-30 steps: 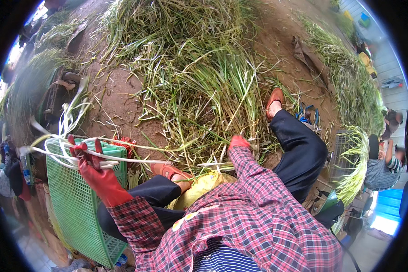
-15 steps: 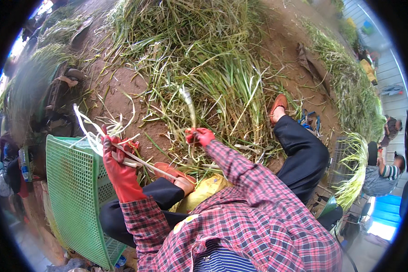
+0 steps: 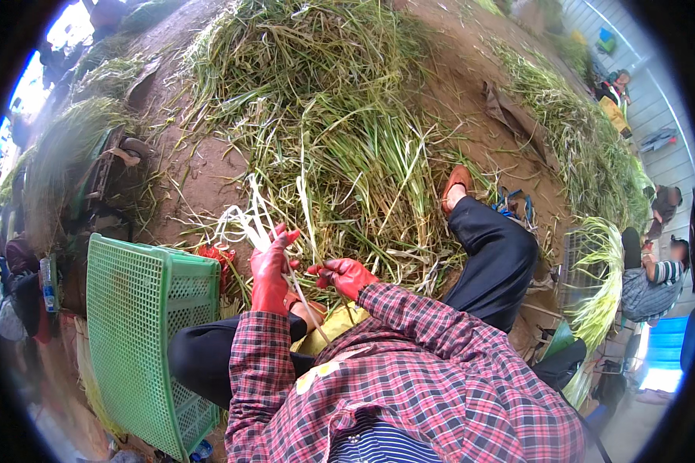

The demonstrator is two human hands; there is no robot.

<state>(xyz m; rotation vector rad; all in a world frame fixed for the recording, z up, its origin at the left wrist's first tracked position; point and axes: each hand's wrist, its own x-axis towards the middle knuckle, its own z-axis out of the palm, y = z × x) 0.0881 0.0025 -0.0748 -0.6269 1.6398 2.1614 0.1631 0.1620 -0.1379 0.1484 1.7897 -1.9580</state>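
My left hand point(image 3: 270, 274), in a red glove, is closed on several pale stalks point(image 3: 251, 216) whose white ends fan out above it. Just right of it, my right hand point(image 3: 344, 276), also red-gloved, pinches an upright stalk point(image 3: 305, 208) with a white top. Both are close together over a yellow sack point(image 3: 340, 312) between my legs. Beyond them lies a heap of loose green stalks and leaves point(image 3: 309, 69).
A green plastic crate point(image 3: 127, 324) stands at my left, beside a red bundle point(image 3: 218, 270). A blue tangle point(image 3: 517, 204) lies by my right foot. At right are pale stalk bundles point(image 3: 602, 285) and seated co-workers point(image 3: 649, 282). Brown cloth point(image 3: 510, 116) lies on dirt ground.
My left hand has moved right with its stalks, away from the crate toward the middle. My right hand rose holding a stalk, then came down beside the left one.
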